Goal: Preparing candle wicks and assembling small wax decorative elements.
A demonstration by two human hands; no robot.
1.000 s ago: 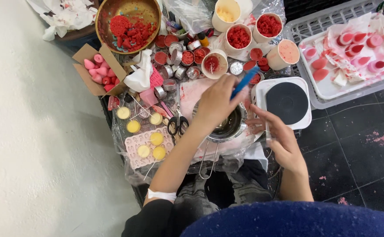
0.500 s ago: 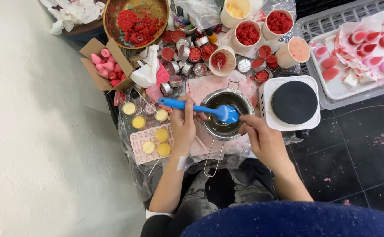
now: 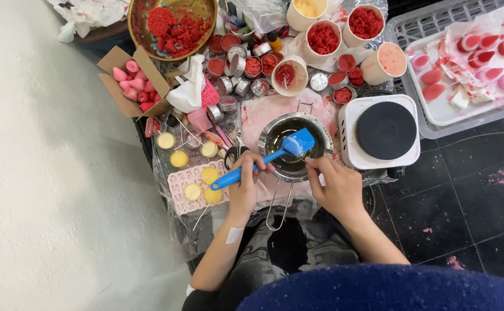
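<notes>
fingers of the left hand [image 3: 245, 183] are wrapped round a blue silicone spatula [image 3: 266, 158], its blade dipped in the small round metal melting pot [image 3: 294, 145] (dark liquid, seemingly wax). the right hand [image 3: 337, 187] pinches the rim; tilting could spill onto the pink moulds [image 3: 191, 187].

Everything sits on the floor [image 3: 465, 213], dark tiles with pink splatters (pale surface on the left side). A crinkly plastic sheet [image 3: 171, 230] covers the middle, with a white hotplate [image 3: 381, 132], cardboard box [image 3: 126, 80] and grey crate [image 3: 436, 17] around it.
</notes>
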